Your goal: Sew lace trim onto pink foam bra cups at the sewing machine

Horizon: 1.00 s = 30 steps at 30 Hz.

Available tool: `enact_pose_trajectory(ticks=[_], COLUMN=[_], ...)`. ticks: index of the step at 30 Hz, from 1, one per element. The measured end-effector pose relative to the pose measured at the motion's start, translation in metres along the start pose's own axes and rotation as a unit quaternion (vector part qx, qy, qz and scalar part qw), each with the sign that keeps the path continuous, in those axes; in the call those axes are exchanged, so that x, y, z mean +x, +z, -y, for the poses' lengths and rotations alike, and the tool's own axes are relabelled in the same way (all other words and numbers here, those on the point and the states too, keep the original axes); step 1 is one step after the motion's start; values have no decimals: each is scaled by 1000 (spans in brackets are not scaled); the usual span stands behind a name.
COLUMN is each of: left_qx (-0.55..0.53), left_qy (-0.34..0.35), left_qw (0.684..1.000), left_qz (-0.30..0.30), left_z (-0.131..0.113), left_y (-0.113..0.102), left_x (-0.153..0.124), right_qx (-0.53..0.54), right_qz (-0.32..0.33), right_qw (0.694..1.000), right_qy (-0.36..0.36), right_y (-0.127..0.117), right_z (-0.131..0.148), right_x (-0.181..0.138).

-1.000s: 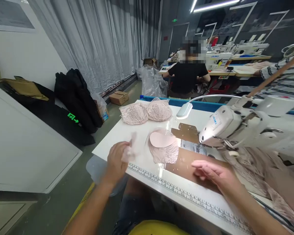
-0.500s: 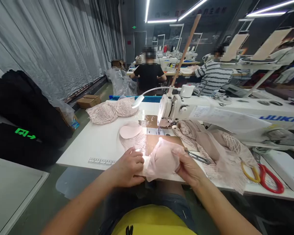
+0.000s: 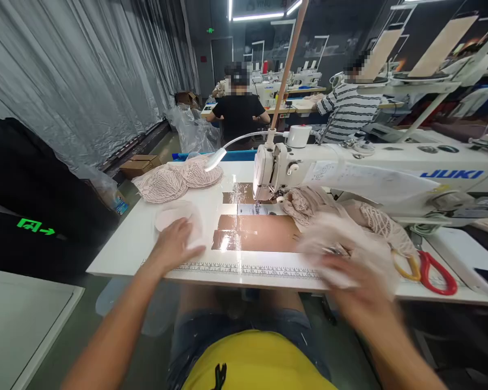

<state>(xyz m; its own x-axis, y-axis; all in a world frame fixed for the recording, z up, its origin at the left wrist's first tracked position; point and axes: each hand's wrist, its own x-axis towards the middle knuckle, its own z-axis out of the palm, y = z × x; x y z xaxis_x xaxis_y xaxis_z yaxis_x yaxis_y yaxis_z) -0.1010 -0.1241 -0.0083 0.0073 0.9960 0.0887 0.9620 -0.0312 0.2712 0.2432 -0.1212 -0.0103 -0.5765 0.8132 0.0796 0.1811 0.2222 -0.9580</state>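
Observation:
My left hand (image 3: 174, 244) lies flat, fingers spread, on a pale pink pad and lace piece (image 3: 174, 214) on the white sewing table (image 3: 146, 238). My right hand (image 3: 350, 279) is blurred by motion at the table's front edge, carrying a pale pink lace cup (image 3: 337, 238) toward the heap of beige lace (image 3: 350, 208) beside the white sewing machine (image 3: 329, 170). Its fingers are smeared, so the grip is unclear. A pile of pink lace cups (image 3: 177, 179) lies at the table's far left corner.
Scissors with red and yellow handles (image 3: 427, 268) lie right of the heap. A printed ruler (image 3: 244, 269) runs along the table's front edge. A gooseneck lamp (image 3: 217, 157) hangs over the table. Two people sit at machines behind. Black bags (image 3: 32, 189) and a cardboard box (image 3: 140, 164) are at left.
Both hands held the pink cup together in front of me; now the left hand has gone left onto the pad and the right has swung the cup right toward the lace heap.

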Motion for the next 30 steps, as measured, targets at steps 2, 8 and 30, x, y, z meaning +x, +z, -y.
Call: enact_pose_trajectory(ticks=[2,8,30], left_qx=[-104,-346,-604], left_qy=[98,160,162], left_qw=[988,905,750], left_qz=[59,187,214], left_z=[-27,-86,-103], left_y=[-7,3,10], left_x=[-14,-34,-49], right_qx=[41,189,153], right_qz=[42,57,60], right_qw=[998,979,985], right_qy=[27,41,57], right_y=[21,38,37], right_z=[-2,10,-1], right_x=[2,31,33])
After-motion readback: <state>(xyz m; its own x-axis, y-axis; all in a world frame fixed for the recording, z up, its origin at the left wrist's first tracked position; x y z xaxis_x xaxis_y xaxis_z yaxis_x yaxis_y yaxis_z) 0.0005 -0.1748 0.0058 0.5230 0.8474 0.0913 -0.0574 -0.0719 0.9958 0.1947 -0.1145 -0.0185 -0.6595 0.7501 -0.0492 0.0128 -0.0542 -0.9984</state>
